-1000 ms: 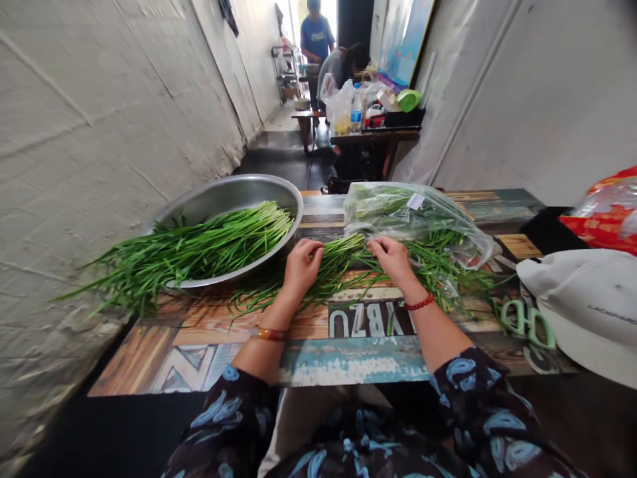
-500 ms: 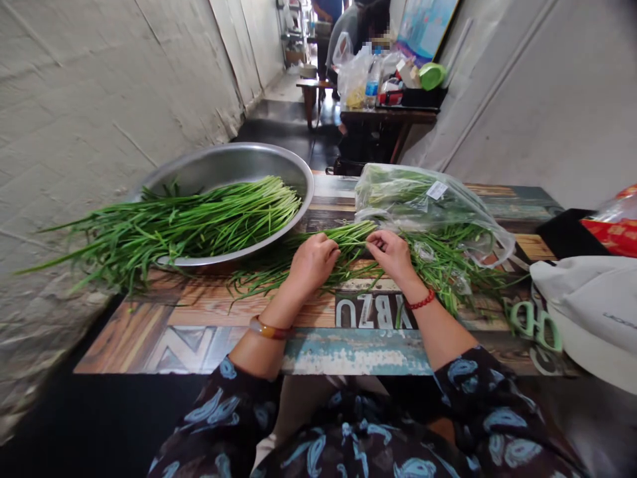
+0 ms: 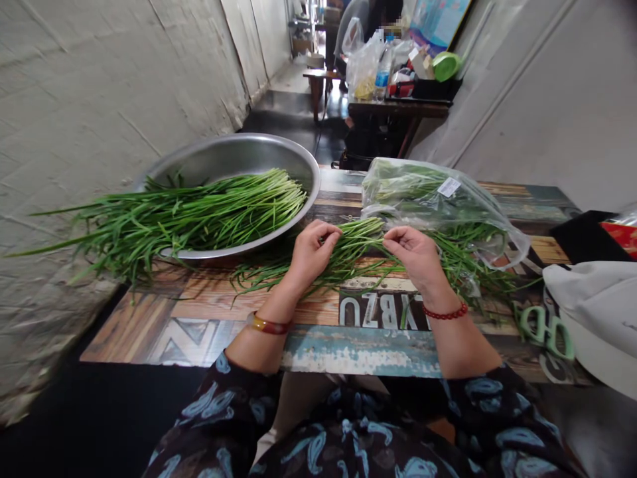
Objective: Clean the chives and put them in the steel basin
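A loose bunch of garlic chives [image 3: 359, 234] lies on the wood-patterned table [image 3: 318, 342], pale stem ends pointing right. My left hand [image 3: 313, 252] is closed in a pinch over the bunch, seemingly on chive stalks. My right hand [image 3: 414, 257] also pinches, thumb against fingers, just by the pale ends; whatever sits between those fingertips is too small to make out. Right of it, more chives [image 3: 460, 249] are spread loosely, partly behind my wrist. A large metal basin [image 3: 229, 156] on the left holds a thick pile of chives [image 3: 213, 212], their leaves hanging over its rim.
Behind my right hand lies a clear plastic bag [image 3: 478, 199] of greens with a white label. Green-handled scissors [image 3: 546, 330] rest beside a white cap [image 3: 597, 318] at the right. Farther off, a second table [image 3: 398, 109] bears a water bottle [image 3: 383, 73] and bags; a person sits behind it.
The view has shifted slightly. My right hand has come a little nearer and right, its fingers still pinched. My left hand has turned so its thumb shows more.
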Available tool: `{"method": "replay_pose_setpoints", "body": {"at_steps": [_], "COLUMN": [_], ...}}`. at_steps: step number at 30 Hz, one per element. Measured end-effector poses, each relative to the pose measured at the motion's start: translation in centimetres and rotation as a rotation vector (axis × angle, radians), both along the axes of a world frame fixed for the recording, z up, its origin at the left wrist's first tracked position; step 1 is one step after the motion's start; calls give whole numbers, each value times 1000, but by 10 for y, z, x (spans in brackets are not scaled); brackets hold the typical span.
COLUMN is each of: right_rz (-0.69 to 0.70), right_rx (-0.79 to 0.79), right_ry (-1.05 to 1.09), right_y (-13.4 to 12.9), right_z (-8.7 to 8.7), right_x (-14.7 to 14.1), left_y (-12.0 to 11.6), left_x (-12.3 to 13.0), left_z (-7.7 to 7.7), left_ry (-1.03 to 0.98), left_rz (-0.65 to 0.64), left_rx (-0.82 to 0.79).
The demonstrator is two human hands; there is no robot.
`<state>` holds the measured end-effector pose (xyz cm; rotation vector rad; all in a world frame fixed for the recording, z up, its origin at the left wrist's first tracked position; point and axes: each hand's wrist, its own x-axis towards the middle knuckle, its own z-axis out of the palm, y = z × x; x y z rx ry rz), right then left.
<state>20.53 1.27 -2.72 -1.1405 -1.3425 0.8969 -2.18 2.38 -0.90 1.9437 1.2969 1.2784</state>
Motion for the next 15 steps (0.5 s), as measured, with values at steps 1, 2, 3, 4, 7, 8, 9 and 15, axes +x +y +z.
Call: {"method": "replay_pose_setpoints", "body": {"at_steps": [1,2,3,4,7,8,9,15], "right_rz": [6,9,6,4,0,-2,-7,-29], "right_rx": [-9,-14,-15,-14,-13,-13,-11,20], "right_ry": [3,0,-5,-12,-21,-23,-26,-36], "right_y": [-1,-2,-4,-5,-9,-10,-11,-14], "right_z": [0,0,0,0,2,3,3,7], "right_x": [-3,-6,-9,-11,-15,-15,-15,-13], "left_y": [-2,-4,-6,-7,-10,-11,-12,-17], "left_x": [2,4,6,8,10,10,10,12], "left_z": [1,1,2,2,1,2,2,7], "left_ry": [15,32,49,62,56,44,37,210], "left_rz": [-40,-79,-113,-130,-48,9,58,-54], "left_rx": [6,13,23,37,90,106,122,155]}}
